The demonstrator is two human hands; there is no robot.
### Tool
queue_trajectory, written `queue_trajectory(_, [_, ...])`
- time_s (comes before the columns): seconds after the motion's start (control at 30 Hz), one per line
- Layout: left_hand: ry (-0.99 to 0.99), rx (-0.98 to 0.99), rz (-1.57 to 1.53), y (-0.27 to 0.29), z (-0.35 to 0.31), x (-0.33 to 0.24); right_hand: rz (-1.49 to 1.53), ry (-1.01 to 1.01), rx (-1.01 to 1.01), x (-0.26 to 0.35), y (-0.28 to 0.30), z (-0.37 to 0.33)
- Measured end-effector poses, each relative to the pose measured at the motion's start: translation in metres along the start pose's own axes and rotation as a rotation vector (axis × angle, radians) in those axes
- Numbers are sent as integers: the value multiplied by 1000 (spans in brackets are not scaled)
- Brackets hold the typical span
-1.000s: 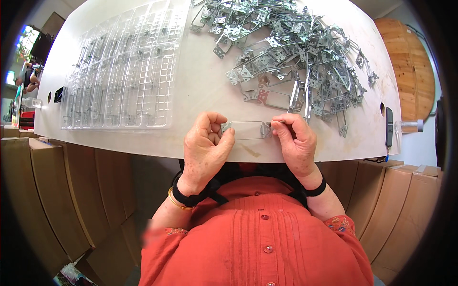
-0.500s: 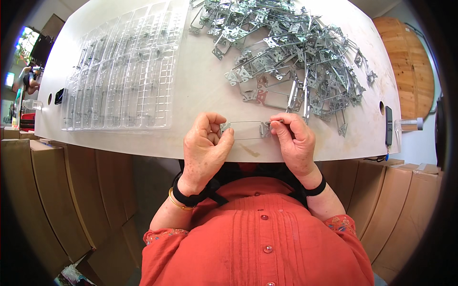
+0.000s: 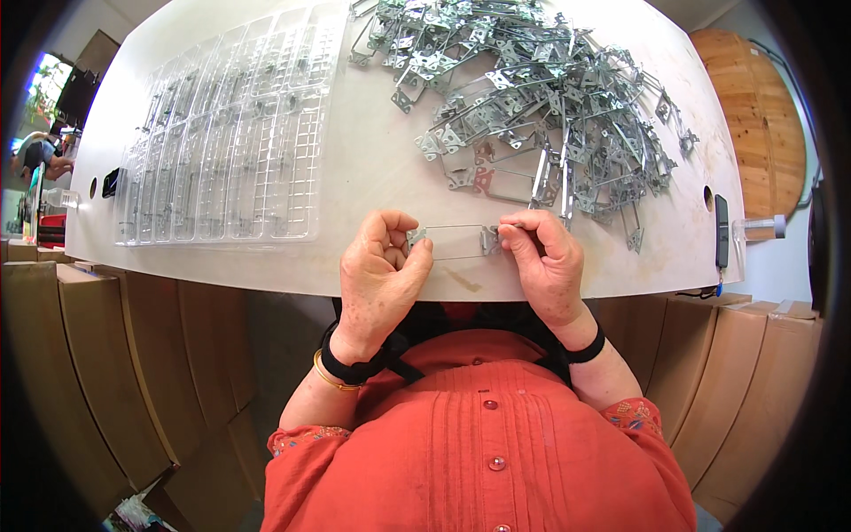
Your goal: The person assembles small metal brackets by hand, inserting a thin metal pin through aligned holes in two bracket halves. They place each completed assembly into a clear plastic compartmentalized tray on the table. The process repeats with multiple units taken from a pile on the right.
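Observation:
Between my two hands, just above the table's front edge, is a metal bracket with thin wire rods. My left hand pinches its left end plate between thumb and fingers. At the other end, my right hand closes thumb and forefinger on the bracket's right plate; the fingertips hide part of it. A large tangled pile of similar metal brackets lies beyond my right hand. To the far left is a clear plastic tray with long compartments, several of which hold small metal parts.
The white table has a curved front edge. A dark handheld device lies by its right edge, and a small black object by the left. Cardboard boxes stand below on both sides. Another person is at the far left.
Both hands keep almost the same place, still pinching the bracket, with only a slight shift. The other person at the far left has moved.

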State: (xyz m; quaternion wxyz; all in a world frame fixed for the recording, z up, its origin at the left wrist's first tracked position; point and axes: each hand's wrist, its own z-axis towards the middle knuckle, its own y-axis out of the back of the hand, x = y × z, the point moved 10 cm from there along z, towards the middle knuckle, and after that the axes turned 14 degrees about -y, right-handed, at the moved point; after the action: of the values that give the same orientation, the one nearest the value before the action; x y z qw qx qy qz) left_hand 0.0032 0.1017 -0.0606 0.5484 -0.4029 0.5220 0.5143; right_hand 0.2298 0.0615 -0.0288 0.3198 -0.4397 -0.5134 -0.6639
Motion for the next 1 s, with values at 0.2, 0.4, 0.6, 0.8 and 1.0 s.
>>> queue_trajectory(0.2, [5,-4,1,1,-1,3,-21,10,4,9,-1,1])
queue_trajectory(0.4, [7,-19,-21,1,-1,3,137,-54,-3,-5,3,-2])
queue_trajectory(0.6, [45,-78,-114,3,-1,-1,89,-6,32,-1,3,-4])
queue_trajectory(0.8, [42,-80,-112,3,-1,-1,-9,47,54,8,1,-5])
queue_trajectory(1.0, [42,-76,-109,3,-1,-2,-32,80,46,13,0,-5])
